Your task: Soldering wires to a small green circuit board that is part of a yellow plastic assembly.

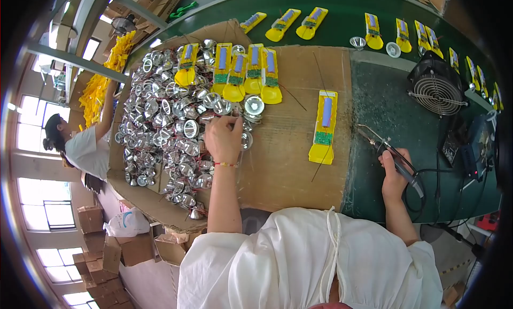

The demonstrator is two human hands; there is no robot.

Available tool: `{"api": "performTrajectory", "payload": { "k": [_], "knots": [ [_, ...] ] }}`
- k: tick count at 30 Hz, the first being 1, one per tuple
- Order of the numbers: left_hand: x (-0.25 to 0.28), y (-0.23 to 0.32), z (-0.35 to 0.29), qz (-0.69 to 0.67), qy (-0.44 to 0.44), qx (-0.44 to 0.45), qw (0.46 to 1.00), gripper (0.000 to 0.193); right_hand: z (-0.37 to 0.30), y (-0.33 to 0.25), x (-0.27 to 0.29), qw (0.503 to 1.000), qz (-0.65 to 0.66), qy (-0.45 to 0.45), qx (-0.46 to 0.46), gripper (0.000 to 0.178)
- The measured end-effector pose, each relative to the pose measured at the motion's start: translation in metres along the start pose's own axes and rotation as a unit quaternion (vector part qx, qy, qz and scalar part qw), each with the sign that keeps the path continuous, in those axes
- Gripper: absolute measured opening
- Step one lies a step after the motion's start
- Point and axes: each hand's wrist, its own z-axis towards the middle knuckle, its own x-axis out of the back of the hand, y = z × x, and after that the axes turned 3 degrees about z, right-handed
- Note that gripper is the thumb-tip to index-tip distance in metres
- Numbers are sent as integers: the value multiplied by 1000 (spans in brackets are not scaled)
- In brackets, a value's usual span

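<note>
My left hand point(223, 139) is at the right edge of a heap of shiny silver lamp reflectors point(163, 107). Its fingers are curled together, and whatever they may hold is hidden. A round reflector point(254, 105) lies just beyond the fingertips. In my right hand point(394, 175) is a soldering iron point(408, 176) with a dark handle, its metal tip pointing up and left. Between my hands, a yellow lamp housing point(321, 153) lies on the cardboard, with a purple battery cell point(327, 112), a green circuit board point(323, 137) and thin wires sticking out at both ends.
Several yellow housings point(234, 92) lie over the heap's far right edge; more point(311, 24) line the green table's point(377, 84) far side. Cardboard point(286, 175) covers its middle. A black fan point(437, 90) stands far right, near a blue box point(475, 154). Another person point(88, 143) works at left.
</note>
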Motion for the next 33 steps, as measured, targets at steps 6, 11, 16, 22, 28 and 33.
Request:
{"api": "performTrajectory", "payload": {
  "k": [6,11,16,22,28,33],
  "knots": [
    [15,8,-6,-125,86,-24,988,6,-2,1,3,1000,7,3,4,14],
    [41,28,-45,-229,12,-156,961,5,-2,0,11,999,25,27,-20,14],
    [15,53,-69,-376,-124,-132,909,12,-1,-4,9,999,27,23,-30,13],
    [3,73,-65,-386,-166,-45,906,21,-9,-17,5,999,49,-10,-14,17],
    [-17,66,-66,-381,-125,-67,914,16,-22,-27,7,996,69,-40,-32,16],
    [-4,78,-70,-411,-237,49,879,12,-22,-26,0,995,23,-93,39,15]
  ]
}}
